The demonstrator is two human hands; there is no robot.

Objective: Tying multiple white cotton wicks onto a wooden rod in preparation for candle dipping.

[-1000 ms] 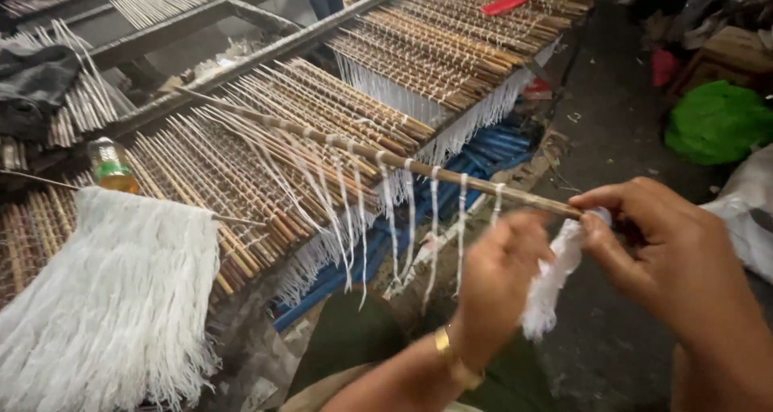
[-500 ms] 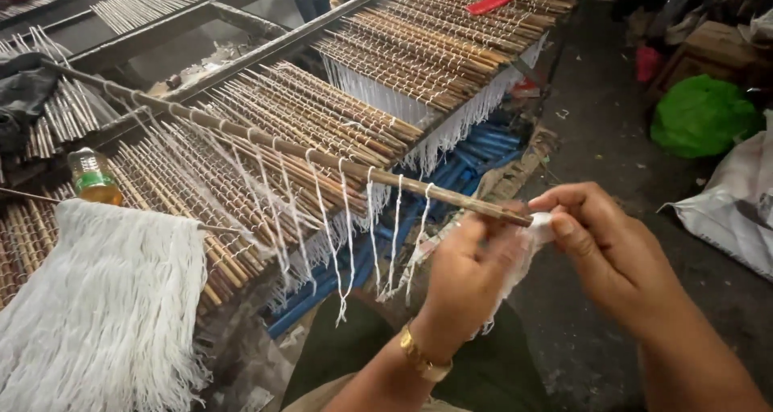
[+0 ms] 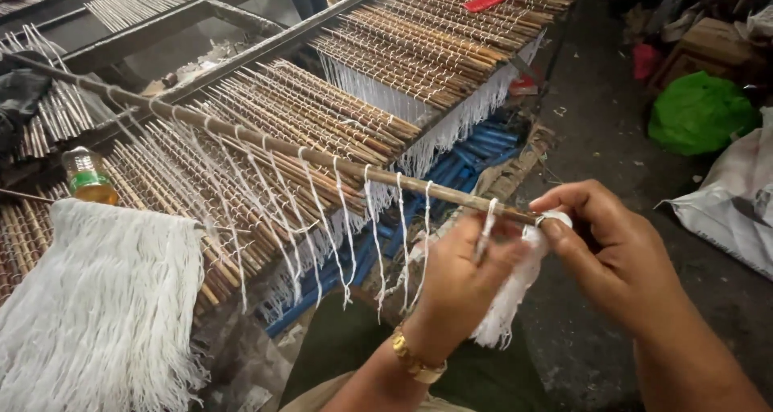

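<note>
A long brown stick [image 3: 274, 146] runs from the upper left down to my hands, with several white strings knotted along it and hanging loose. My left hand [image 3: 459, 279], a gold bracelet at its wrist, pinches a white string [image 3: 485, 227] against the stick near its end. My right hand [image 3: 604, 251] grips the stick's tip together with a bunch of white threads [image 3: 507, 299] that hangs down between both hands.
Racks of strung sticks [image 3: 386, 66] fill the frame ahead. A thick white thread bundle [image 3: 97, 307] hangs at the lower left, next to a small bottle of yellow liquid [image 3: 87, 178]. A green bag [image 3: 700, 110] and a white sack [image 3: 737, 202] lie on the floor at right.
One more string now hangs from the stick near my left hand. The thread bunch has dropped lower between my hands. The stick's far end has shifted slightly left.
</note>
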